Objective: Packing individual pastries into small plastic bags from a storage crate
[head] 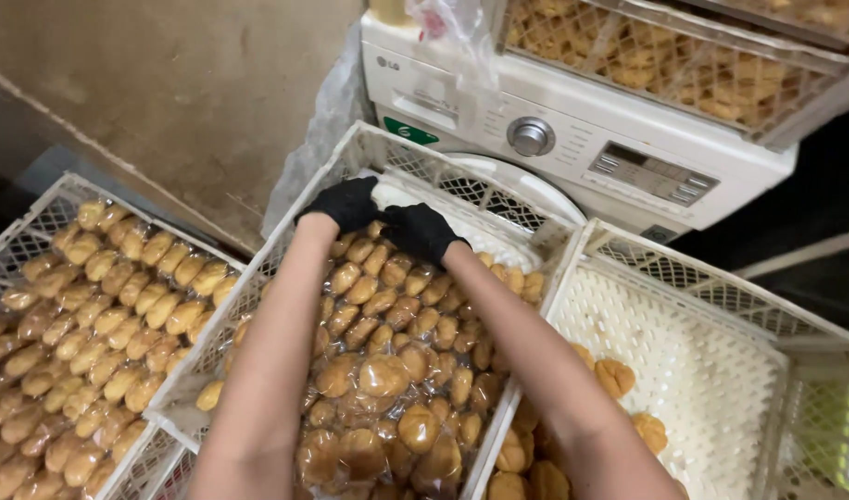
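Note:
Both my hands wear black gloves and reach into the far end of a white plastic crate point(350, 157) filled with small golden-brown buns point(387, 370) wrapped in clear film. My left hand point(341, 204) rests at the far left corner of the bun pile. My right hand point(420, 231) lies just beside it, fingers curled over the buns at the back row. The two hands touch each other. Whether either hand grips a bun is hidden by the gloves.
A crate packed with rows of buns point(81, 333) stands at the left. At the right, a mostly bare white crate point(711, 370) holds a few buns point(614, 375). Behind them is a white front-loading washing machine point(572, 139) with another crate of baked goods point(684, 56) on top.

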